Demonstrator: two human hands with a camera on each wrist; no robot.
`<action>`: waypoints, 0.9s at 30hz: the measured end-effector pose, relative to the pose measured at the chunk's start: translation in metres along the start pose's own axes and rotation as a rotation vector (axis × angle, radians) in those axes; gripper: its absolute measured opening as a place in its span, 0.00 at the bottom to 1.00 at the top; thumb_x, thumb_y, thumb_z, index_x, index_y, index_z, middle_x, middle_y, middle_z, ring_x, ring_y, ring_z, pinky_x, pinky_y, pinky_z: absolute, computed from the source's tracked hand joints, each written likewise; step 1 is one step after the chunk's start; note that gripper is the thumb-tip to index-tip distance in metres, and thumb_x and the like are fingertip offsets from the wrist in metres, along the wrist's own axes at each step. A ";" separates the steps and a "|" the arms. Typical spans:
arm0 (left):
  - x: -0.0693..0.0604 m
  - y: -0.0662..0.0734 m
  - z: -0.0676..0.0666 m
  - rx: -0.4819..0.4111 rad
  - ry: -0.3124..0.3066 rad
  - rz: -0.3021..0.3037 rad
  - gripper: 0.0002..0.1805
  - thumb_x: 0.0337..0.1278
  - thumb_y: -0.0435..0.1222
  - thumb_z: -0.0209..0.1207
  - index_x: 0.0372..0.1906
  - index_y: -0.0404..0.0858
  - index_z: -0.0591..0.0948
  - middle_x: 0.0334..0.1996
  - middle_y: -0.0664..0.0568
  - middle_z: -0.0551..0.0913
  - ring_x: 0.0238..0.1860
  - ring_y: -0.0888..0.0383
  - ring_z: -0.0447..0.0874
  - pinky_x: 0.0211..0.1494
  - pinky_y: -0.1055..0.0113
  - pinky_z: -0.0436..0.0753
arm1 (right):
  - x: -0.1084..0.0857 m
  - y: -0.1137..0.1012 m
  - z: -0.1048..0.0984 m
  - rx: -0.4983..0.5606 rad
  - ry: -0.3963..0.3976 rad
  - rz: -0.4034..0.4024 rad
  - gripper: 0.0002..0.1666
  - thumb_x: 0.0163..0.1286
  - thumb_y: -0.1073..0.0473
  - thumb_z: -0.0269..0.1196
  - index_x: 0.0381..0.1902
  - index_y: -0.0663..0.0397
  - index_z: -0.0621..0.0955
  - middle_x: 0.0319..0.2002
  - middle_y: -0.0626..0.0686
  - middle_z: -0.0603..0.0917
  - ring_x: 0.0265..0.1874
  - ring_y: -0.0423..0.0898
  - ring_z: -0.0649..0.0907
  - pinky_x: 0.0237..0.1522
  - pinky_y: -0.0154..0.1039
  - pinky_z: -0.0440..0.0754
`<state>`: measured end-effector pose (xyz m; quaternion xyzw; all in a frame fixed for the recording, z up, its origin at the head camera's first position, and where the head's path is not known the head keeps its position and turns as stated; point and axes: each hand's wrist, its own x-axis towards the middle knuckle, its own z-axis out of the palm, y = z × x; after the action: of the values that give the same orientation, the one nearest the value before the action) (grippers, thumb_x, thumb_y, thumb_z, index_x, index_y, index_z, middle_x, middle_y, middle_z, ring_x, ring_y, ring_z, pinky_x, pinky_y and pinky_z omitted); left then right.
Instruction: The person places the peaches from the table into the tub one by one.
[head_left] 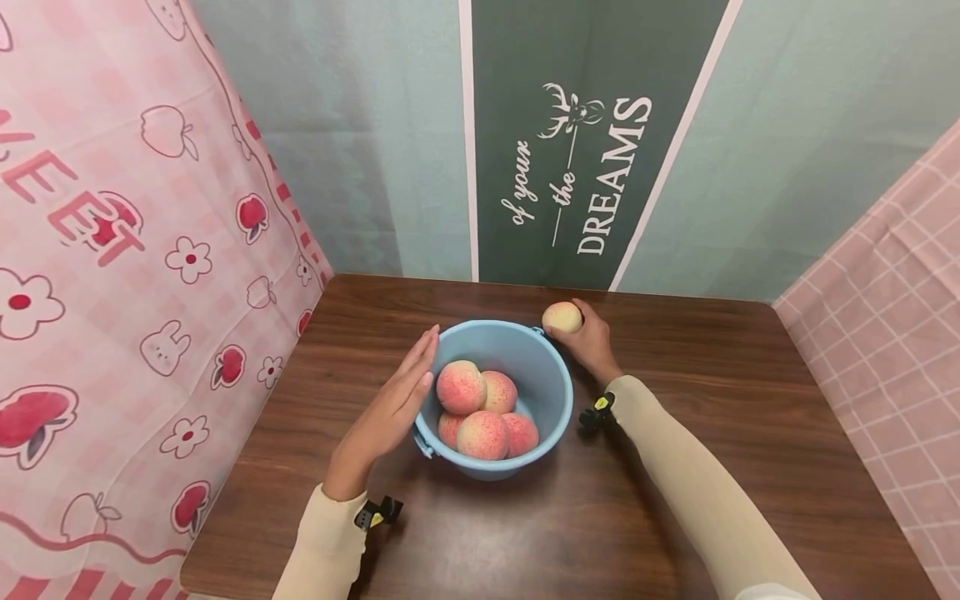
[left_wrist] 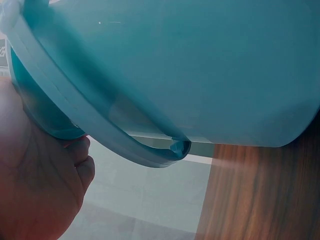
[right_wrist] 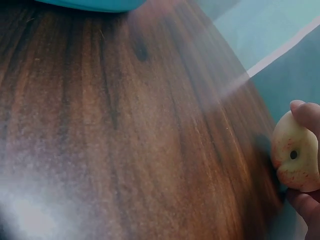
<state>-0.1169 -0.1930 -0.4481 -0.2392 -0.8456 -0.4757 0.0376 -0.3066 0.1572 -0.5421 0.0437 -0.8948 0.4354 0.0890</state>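
A light blue bucket (head_left: 546,379) stands on the wooden table with several pink-and-yellow peaches (head_left: 483,435) inside. Along the bucket's left rim lies my left hand (head_left: 390,408), fingers straight; in the left wrist view the hand (left_wrist: 42,175) is beside the rim, near the hanging handle (left_wrist: 75,107). My right hand (head_left: 592,343) holds a pale yellow peach (head_left: 561,317) just beyond the bucket's far right rim. The right wrist view shows this peach (right_wrist: 295,155) between thumb and fingers, with a small dark hole in its side.
The brown table (head_left: 720,400) extends on both sides of the bucket. Behind it hangs a grey-green curtain (head_left: 360,150) with a dark printed band. A pink patterned cloth (head_left: 150,250) borders the left, and a pink checked cloth (head_left: 900,283) the right.
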 end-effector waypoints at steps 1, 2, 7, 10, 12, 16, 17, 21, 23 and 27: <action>0.000 0.000 0.000 -0.001 -0.001 0.001 0.33 0.80 0.32 0.41 0.82 0.43 0.48 0.83 0.58 0.43 0.82 0.57 0.38 0.80 0.49 0.48 | -0.001 0.000 -0.001 -0.003 -0.003 0.000 0.53 0.56 0.46 0.79 0.72 0.60 0.69 0.65 0.65 0.77 0.59 0.62 0.79 0.62 0.60 0.76; 0.000 0.000 0.000 -0.002 -0.001 0.001 0.33 0.80 0.32 0.41 0.82 0.42 0.47 0.83 0.58 0.43 0.82 0.57 0.38 0.80 0.49 0.48 | -0.001 0.000 -0.001 -0.005 -0.007 0.002 0.53 0.55 0.46 0.79 0.72 0.60 0.69 0.65 0.64 0.77 0.58 0.62 0.79 0.62 0.60 0.76; 0.000 0.000 0.001 -0.009 -0.001 0.000 0.33 0.80 0.32 0.41 0.82 0.43 0.47 0.83 0.56 0.43 0.82 0.57 0.38 0.80 0.48 0.48 | -0.003 -0.001 -0.004 -0.017 -0.027 0.002 0.53 0.56 0.44 0.78 0.73 0.59 0.69 0.66 0.64 0.76 0.59 0.61 0.79 0.62 0.60 0.76; 0.001 0.000 0.001 -0.011 0.001 0.004 0.33 0.80 0.31 0.42 0.82 0.42 0.48 0.83 0.55 0.44 0.82 0.55 0.38 0.80 0.49 0.48 | -0.003 -0.001 -0.005 -0.015 -0.019 -0.004 0.54 0.56 0.43 0.78 0.73 0.58 0.69 0.66 0.63 0.76 0.60 0.61 0.79 0.63 0.59 0.76; 0.001 0.001 0.002 -0.014 0.003 0.004 0.33 0.80 0.32 0.42 0.82 0.43 0.48 0.83 0.55 0.44 0.82 0.55 0.38 0.80 0.49 0.48 | -0.003 -0.003 -0.007 -0.006 -0.009 -0.015 0.53 0.55 0.43 0.79 0.73 0.58 0.69 0.65 0.63 0.77 0.59 0.61 0.79 0.62 0.59 0.76; 0.001 0.001 0.003 -0.018 0.005 -0.002 0.33 0.80 0.32 0.42 0.82 0.43 0.48 0.83 0.57 0.43 0.82 0.55 0.38 0.79 0.47 0.49 | -0.004 -0.007 -0.011 0.009 0.016 -0.032 0.52 0.54 0.44 0.79 0.72 0.57 0.71 0.63 0.62 0.79 0.57 0.60 0.80 0.61 0.59 0.77; 0.001 0.000 0.003 -0.019 0.005 -0.003 0.33 0.80 0.32 0.42 0.82 0.43 0.48 0.83 0.57 0.43 0.82 0.56 0.38 0.79 0.46 0.49 | -0.004 -0.008 -0.012 0.012 0.022 -0.035 0.52 0.54 0.44 0.79 0.71 0.57 0.71 0.63 0.62 0.79 0.57 0.60 0.80 0.61 0.59 0.77; 0.000 0.000 0.002 -0.026 0.002 -0.004 0.33 0.80 0.31 0.42 0.82 0.43 0.48 0.83 0.59 0.43 0.82 0.56 0.38 0.79 0.46 0.50 | -0.006 -0.014 -0.017 0.026 0.035 -0.041 0.52 0.54 0.44 0.80 0.72 0.56 0.71 0.64 0.61 0.79 0.58 0.59 0.80 0.61 0.58 0.77; 0.000 -0.001 0.002 -0.026 0.001 -0.002 0.33 0.80 0.32 0.42 0.82 0.43 0.48 0.83 0.59 0.43 0.82 0.56 0.38 0.79 0.46 0.49 | -0.008 -0.019 -0.020 0.033 0.036 -0.045 0.53 0.54 0.44 0.79 0.73 0.55 0.71 0.65 0.61 0.78 0.58 0.59 0.80 0.62 0.59 0.76; -0.001 -0.001 0.002 -0.023 -0.001 0.000 0.33 0.80 0.32 0.42 0.82 0.43 0.48 0.82 0.60 0.43 0.82 0.57 0.37 0.79 0.47 0.49 | -0.014 -0.030 -0.024 0.052 0.040 -0.055 0.53 0.54 0.43 0.79 0.73 0.53 0.71 0.66 0.60 0.78 0.59 0.59 0.80 0.62 0.59 0.76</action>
<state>-0.1165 -0.1923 -0.4501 -0.2398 -0.8402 -0.4851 0.0345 -0.2851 0.1579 -0.5075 0.0619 -0.8795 0.4568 0.1177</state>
